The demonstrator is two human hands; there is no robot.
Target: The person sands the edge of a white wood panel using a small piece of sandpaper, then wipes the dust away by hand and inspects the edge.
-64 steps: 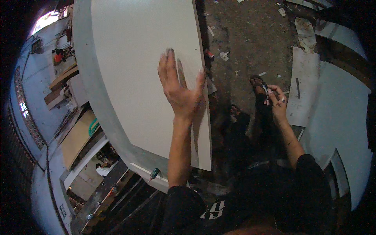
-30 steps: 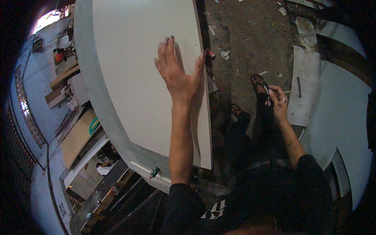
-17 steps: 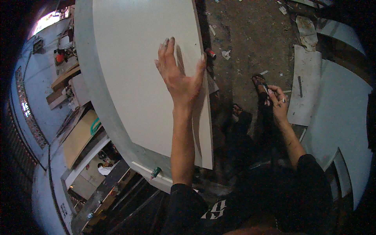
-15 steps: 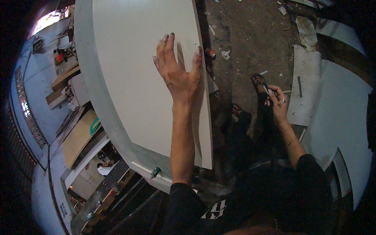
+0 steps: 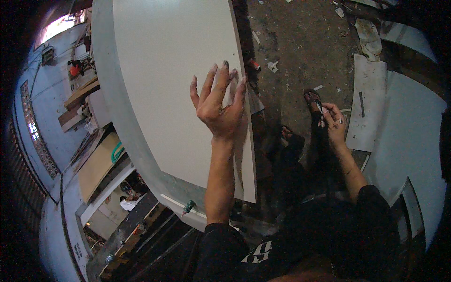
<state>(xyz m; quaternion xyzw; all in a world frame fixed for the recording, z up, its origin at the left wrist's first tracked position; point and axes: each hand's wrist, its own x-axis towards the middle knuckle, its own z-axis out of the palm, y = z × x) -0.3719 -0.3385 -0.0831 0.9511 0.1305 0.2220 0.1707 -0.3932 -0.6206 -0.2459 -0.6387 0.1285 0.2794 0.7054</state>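
A large off-white board (image 5: 174,89) lies flat on a grey table (image 5: 123,89). Over the board's right edge is my left hand (image 5: 220,108), empty, with its fingers spread and slightly bent. Its fingertips are close to the surface, but whether they touch it I cannot tell. My right hand (image 5: 334,123) hangs over the floor to the right of the board. Its fingers are closed around a slim, thin object (image 5: 320,112), pale and dark, whose kind is too small and dim to make out.
A green power drill (image 5: 189,207) lies at the table's near corner. Paper scraps (image 5: 272,66) litter the floor, and a long white sheet (image 5: 367,103) lies to the right. At the left are wooden pieces (image 5: 82,94) and a tan board (image 5: 98,164). Another person (image 5: 128,203) is at the far lower left.
My left hand has drawn back toward me along the board's right edge, its fingers now more bent. My right hand stays almost where it was.
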